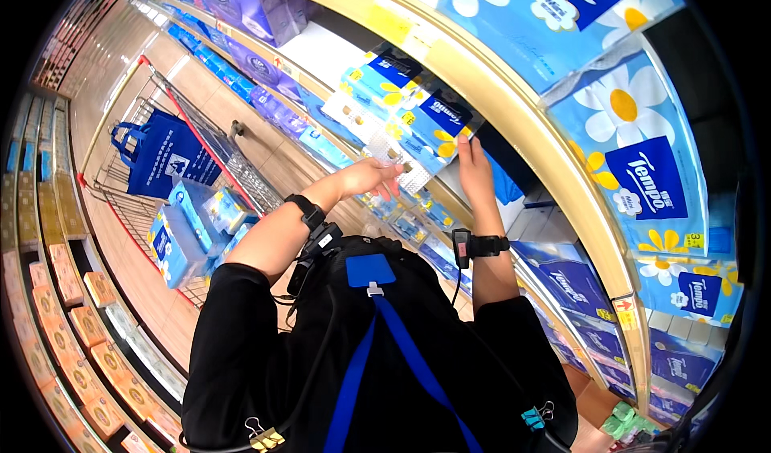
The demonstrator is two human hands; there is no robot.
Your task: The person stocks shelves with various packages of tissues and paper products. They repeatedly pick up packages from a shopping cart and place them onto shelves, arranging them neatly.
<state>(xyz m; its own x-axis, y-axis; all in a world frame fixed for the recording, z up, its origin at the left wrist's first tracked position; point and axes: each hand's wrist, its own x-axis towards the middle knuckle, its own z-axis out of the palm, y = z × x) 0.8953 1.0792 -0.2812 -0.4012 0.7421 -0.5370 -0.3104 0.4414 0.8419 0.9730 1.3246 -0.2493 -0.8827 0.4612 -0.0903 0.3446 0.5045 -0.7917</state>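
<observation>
Two blue-and-white Tempo tissue packs with yellow flowers, the nearer pack (429, 131) and the farther pack (376, 85), sit side by side on a shelf in front of me. My right hand (477, 173) has its fingers against the right end of the nearer pack, by the shelf's upright gap. My left hand (364, 179) hovers at the front lower side of this pack, fingers loosely spread and nothing in them. Whether its fingertips touch the perforated white shelf strip (412, 176) cannot be made out. Each wrist wears a black strapped device.
Left of me stands a wire shopping cart (174, 115) with red trim, holding a blue tote bag (174, 158) and several tissue packs (181, 242). A yellowish shelf edge (482, 70) curves above my hands. Large Tempo packs (626, 152) fill the upper right shelf. Stocked shelves (78, 332) line the left.
</observation>
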